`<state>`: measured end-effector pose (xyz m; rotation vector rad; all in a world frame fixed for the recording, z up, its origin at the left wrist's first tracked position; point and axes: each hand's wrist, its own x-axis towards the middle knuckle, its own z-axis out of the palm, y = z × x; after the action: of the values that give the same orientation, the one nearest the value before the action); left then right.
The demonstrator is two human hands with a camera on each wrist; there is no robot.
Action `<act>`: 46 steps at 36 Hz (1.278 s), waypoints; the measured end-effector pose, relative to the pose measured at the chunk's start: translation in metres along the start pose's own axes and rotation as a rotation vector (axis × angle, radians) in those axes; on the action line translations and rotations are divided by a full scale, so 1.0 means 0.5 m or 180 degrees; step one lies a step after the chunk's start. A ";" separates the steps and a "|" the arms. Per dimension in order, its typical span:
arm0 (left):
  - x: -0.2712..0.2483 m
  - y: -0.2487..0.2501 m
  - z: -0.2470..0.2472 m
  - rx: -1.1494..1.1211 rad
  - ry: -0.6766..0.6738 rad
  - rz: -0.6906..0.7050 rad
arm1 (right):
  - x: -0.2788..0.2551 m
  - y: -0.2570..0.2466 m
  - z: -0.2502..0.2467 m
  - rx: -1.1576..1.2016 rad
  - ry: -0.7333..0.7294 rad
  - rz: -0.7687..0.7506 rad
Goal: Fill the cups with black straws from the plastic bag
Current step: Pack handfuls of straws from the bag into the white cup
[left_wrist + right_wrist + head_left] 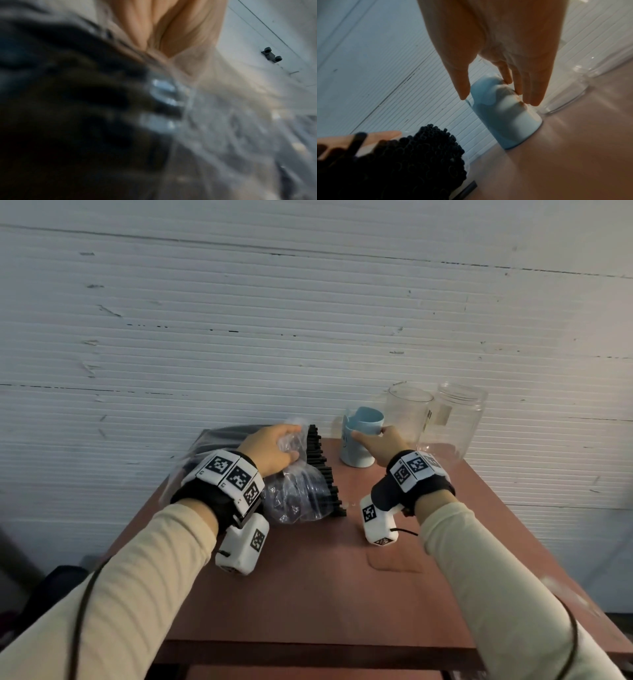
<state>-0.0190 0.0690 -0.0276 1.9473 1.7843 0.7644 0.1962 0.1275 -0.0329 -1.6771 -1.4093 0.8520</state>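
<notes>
A clear plastic bag (pixel 294 498) of black straws (pixel 320 470) lies at the table's back left, the straw ends sticking out toward the right. My left hand (pixel 284 446) grips the crumpled top of the bag. The left wrist view is blurred, showing the palm, the clear bag (pixel 214 121) and the dark straws (pixel 85 108). A light blue cup (pixel 359 450) stands upright to the right of the bag. My right hand (pixel 371 434) holds it near the rim, thumb on one side and fingers (pixel 532 94) on the other. The straw ends (pixel 423 155) show beside the blue cup (pixel 508 121).
A clear plastic cup (pixel 407 409) and a clear jar (pixel 459 416) stand behind the blue cup at the back right, against the white ribbed wall. The brown table (pixel 342 594) stretches toward me, with its edges close on both sides.
</notes>
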 end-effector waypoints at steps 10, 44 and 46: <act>0.008 -0.012 0.010 0.0003 0.0003 0.0049 | 0.021 0.001 0.009 -0.0094 0.0150 0.0013; -0.122 0.007 -0.018 -0.0204 -0.0380 0.0306 | -0.187 0.058 -0.195 -0.0565 -0.0145 -0.0213; -0.131 0.012 -0.027 -0.0217 -0.0339 0.0336 | -0.205 0.041 -0.191 -0.0730 0.0114 -0.0628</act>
<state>-0.0253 0.0025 -0.0220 2.0109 1.5844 0.7312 0.2720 0.0114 -0.0039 -1.6756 -1.6667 0.5646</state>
